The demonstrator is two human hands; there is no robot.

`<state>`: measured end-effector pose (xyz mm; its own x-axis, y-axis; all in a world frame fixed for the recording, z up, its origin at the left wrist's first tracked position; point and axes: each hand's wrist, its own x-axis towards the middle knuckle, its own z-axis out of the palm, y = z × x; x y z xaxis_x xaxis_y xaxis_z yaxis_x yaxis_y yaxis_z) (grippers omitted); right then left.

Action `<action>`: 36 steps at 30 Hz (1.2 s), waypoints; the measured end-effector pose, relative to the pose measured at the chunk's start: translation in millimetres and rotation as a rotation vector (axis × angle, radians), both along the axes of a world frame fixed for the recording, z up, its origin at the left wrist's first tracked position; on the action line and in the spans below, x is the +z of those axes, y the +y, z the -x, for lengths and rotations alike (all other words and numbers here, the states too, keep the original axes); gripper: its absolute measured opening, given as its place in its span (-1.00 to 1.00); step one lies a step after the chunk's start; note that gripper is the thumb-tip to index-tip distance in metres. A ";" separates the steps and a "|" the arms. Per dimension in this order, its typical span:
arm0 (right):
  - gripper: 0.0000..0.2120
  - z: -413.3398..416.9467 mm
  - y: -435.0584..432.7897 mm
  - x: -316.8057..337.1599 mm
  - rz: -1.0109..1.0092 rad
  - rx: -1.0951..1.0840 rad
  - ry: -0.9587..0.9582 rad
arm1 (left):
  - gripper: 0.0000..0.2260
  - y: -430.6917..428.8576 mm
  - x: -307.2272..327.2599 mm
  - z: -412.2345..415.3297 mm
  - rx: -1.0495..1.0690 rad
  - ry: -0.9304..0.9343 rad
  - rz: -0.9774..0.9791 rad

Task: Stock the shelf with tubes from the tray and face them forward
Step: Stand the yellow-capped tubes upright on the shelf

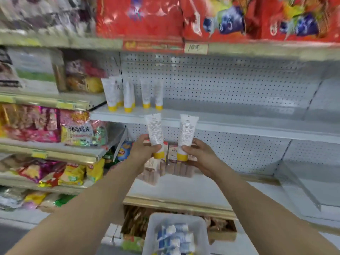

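My left hand (142, 150) grips a white tube with a yellow cap (155, 129), cap down, its printed back side toward me. My right hand (199, 153) holds a second white tube (186, 131) the same way. Both tubes are raised just below the front edge of the white shelf (230, 124). On that shelf's left end stand several white tubes (128, 94) on their yellow caps, in front of the pegboard back. The clear tray (152, 229) sits low at the bottom centre, holding several blue-and-white tubes (173, 238).
Small tan boxes (176, 162) stand on the lower shelf behind my hands. Snack bags (73, 133) fill the shelves at left, and red bags (147, 17) hang along the top shelf. A price label (196, 47) is stuck on the upper shelf edge.
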<state>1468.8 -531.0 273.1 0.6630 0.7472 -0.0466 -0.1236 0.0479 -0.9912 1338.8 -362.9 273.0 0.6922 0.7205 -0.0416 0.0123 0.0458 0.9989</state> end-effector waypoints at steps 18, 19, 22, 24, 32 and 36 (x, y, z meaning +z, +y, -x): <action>-0.64 -72.2 187.2 77.8 0.122 -0.360 -0.474 | -0.68 181.3 67.8 -100.4 0.167 -0.033 -0.334; -0.64 -74.3 195.3 75.9 0.131 -0.387 -0.477 | -0.70 186.3 65.7 -105.2 0.161 -0.040 -0.342; -0.63 -81.4 217.4 69.0 0.160 -0.452 -0.470 | -0.68 198.3 56.7 -115.4 0.139 -0.061 -0.377; -0.62 -84.9 229.7 63.5 0.181 -0.474 -0.471 | -0.67 204.8 50.2 -119.7 0.133 -0.064 -0.410; -0.64 -88.6 261.1 49.9 0.215 -0.516 -0.528 | -0.68 216.2 39.3 -130.8 0.127 -0.092 -0.469; -0.62 -88.6 270.0 46.3 0.251 -0.536 -0.535 | -0.67 218.6 36.1 -133.0 0.128 -0.103 -0.467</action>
<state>1557.4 -261.0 319.4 0.9092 0.3293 0.2548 0.3484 -0.2668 -0.8986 1471.8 -144.3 309.1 0.5808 0.7250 0.3702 -0.0639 -0.4127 0.9086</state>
